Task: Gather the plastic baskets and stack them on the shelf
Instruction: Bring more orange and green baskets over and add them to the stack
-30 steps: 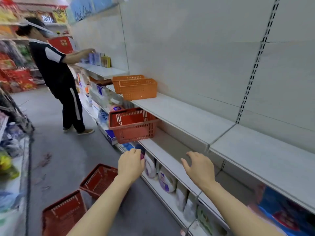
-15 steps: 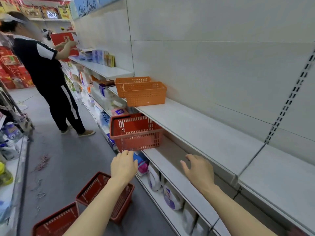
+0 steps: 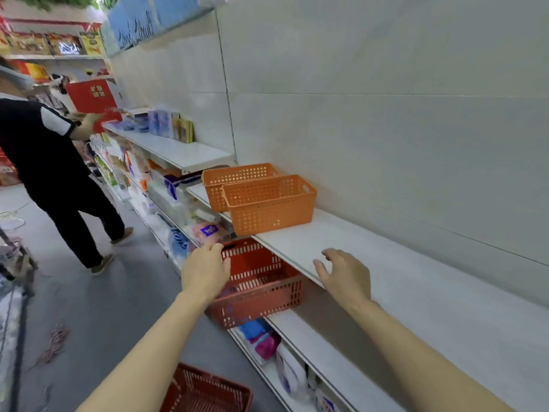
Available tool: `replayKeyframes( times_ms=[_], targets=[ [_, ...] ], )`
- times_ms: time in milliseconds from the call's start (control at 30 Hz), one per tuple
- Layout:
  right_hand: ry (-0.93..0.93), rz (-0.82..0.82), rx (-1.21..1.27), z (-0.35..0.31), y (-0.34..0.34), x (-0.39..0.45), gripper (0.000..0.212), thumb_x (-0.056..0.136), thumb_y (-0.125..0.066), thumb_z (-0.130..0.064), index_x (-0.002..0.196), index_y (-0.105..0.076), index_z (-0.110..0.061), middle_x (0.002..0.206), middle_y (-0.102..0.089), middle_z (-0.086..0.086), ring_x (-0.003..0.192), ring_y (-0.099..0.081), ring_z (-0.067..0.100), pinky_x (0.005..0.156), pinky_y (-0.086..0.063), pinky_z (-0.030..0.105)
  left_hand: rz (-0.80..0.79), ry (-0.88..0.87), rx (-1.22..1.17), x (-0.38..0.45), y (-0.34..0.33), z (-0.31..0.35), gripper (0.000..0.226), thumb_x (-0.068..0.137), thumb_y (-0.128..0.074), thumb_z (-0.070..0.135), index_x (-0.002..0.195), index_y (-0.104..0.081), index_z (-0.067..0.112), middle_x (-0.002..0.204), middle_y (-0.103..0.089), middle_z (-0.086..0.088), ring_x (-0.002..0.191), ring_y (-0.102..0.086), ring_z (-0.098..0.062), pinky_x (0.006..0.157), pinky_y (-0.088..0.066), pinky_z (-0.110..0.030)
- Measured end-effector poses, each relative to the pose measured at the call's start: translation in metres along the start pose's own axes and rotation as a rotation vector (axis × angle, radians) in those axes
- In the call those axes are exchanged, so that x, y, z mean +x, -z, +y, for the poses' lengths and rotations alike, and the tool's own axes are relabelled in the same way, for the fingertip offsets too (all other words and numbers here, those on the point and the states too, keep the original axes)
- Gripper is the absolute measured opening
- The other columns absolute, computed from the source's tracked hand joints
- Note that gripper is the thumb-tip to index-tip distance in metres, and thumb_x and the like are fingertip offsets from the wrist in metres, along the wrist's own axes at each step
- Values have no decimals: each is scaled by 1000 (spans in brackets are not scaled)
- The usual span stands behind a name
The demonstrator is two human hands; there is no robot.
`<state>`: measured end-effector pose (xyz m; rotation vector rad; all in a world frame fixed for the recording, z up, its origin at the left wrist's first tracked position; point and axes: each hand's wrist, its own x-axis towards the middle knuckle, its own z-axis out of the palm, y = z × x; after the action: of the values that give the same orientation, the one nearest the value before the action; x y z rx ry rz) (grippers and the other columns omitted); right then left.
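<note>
We see a long white shelf along the wall, with a lower shelf under it. A person in a black top stands further down the aisle holding a red box.

The red basket sits on the lower shelf, its front end sticking out past the edge; slotted plastic walls, open top, a dark red rim. Two orange baskets stand on the upper shelf, one just behind the other and touching it, both perforated with small holes and upright. Another red basket is on the floor at the bottom edge, only partly visible.

Our left hand is at the near left rim of the shelf's red basket, fingers bent over the rim; we cannot tell whether they actually grip it. Our right hand hovers just above the front edge of the upper shelf, fingers spread and loosely bent, holding nothing.

Versus half a second ago: both hands sit closer to the red basket, the left one now at its rim rather than short of it. Only one floor basket shows now, against two before. The other person has kept the same spot.
</note>
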<state>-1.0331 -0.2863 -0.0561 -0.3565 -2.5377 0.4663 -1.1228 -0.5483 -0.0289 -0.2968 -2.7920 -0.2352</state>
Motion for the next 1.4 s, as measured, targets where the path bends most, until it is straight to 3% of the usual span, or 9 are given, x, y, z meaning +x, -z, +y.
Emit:
replayKeyframes(
  times_ms=[267, 467, 667, 800, 900, 967, 1033, 1267, 1400],
  targets=[
    [-402, -37, 395, 1, -26, 177, 46, 91, -59, -26, 131, -52, -3, 125, -63, 18, 116, -56, 35, 92, -44, 37, 33, 188, -186, 118, -17, -37, 39, 100, -49, 30, 134, -59, 13, 128, -62, -10, 114, -60, -31, 85, -50, -42],
    [-593, -227, 666, 21, -59, 269, 71, 87, -65, -35, 149, -34, -20, 154, -36, 8, 134, -42, 34, 97, -47, 51, 44, 261, -253, 193, -34, -61, 38, 101, -47, 27, 132, -60, 11, 128, -64, -13, 113, -62, -33, 85, -50, -42],
    [-676, -411, 829, 17, -91, 285, 47, 95, -58, -29, 140, -49, -22, 112, -63, 12, 76, -61, 34, 67, -57, 52, 19, 304, -329, 254, -51, -76, 35, 103, -43, 27, 124, -64, 8, 122, -67, -17, 113, -62, -36, 92, -50, -43],
    [-635, -275, 797, 13, -100, 283, 32, 99, -46, -20, 124, -62, -33, 84, -68, 3, 66, -65, 28, 50, -59, 48, -46, 445, -620, 321, -80, -92, 53, 101, -41, 44, 141, -53, 11, 135, -62, -17, 116, -62, -38, 97, -52, -51],
    [-677, -147, 804, 22, -93, 263, 41, 99, -44, -16, 134, -57, -33, 110, -69, 9, 69, -64, 30, 51, -59, 49, -200, 622, -984, 374, -117, -105, 79, 91, -52, 59, 154, -33, 16, 149, -51, -14, 125, -57, -38, 97, -53, -58],
    [-711, -42, 802, 25, -80, 239, 46, 99, -41, -14, 138, -50, -36, 124, -63, 6, 76, -65, 31, 50, -58, 43, -281, 650, -1126, 397, -140, -107, 48, 97, -54, 40, 136, -47, 14, 132, -62, -13, 108, -64, -32, 94, -55, -57],
    [-716, 67, 812, 25, -62, 210, 44, 100, -42, -16, 137, -51, -38, 125, -62, 3, 79, -65, 29, 53, -58, 41, -226, 636, -1107, 398, -146, -97, 18, 101, -44, 20, 116, -54, 20, 123, -67, -14, 100, -66, -33, 93, -55, -55],
    [-773, 463, 794, 33, -1, 106, 52, 101, -35, -11, 140, -47, -43, 133, -58, -1, 92, -66, 22, 58, -60, 38, -9, 361, -924, 331, -99, -41, 56, 97, -42, 1, 146, -44, 28, 134, -62, -14, 119, -58, -41, 101, -45, -46],
    [-792, 681, 679, 37, 48, 37, 49, 103, -36, -15, 141, -45, -45, 124, -60, -8, 92, -64, 10, 69, -61, 41, -4, 229, -984, 283, -65, 4, 61, 101, -38, 17, 152, -30, 49, 139, -61, -13, 123, -57, -42, 105, -46, -49]
  ],
)
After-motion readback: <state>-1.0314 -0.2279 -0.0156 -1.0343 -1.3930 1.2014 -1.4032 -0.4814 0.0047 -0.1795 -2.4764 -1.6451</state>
